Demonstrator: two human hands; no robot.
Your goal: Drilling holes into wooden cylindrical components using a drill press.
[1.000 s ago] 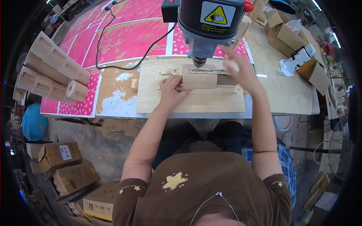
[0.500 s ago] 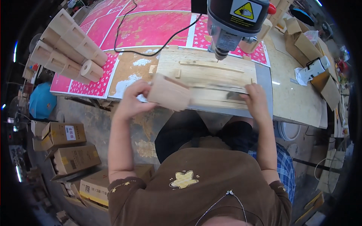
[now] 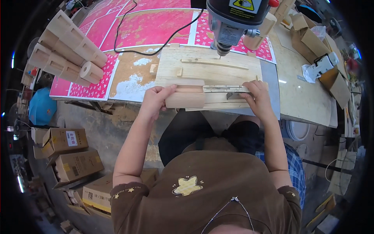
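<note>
In the head view, I have one slotted wooden cylinder (image 3: pixel 185 100) near the centre of the frame, its left end clasped by my left hand (image 3: pixel 155 101), thumb on top, most fingers hidden behind the wood. My right hand (image 3: pixel 259 97), right of centre, pinches one thin marked strip (image 3: pixel 222 89); whether that enters the cylinder I can't tell. One drill press (image 3: pixel 232 24) is cut off by the top edge. Lower left, three cartons (image 3: pixel 80 166) have contents hard to make out; one open cardboard box (image 3: pixel 309 42), upper right, holds a clear plastic bag (image 3: pixel 319 31).

The block (image 3: pixel 185 100) is smooth, matt wood. The board (image 3: pixel 169 64) is wood too. The drill's nose (image 3: pixel 223 50) is shiny metal. The boxes (image 3: pixel 80 163) are dull cardboard; the shirt (image 3: pixel 175 167) is matt cloth.
</note>
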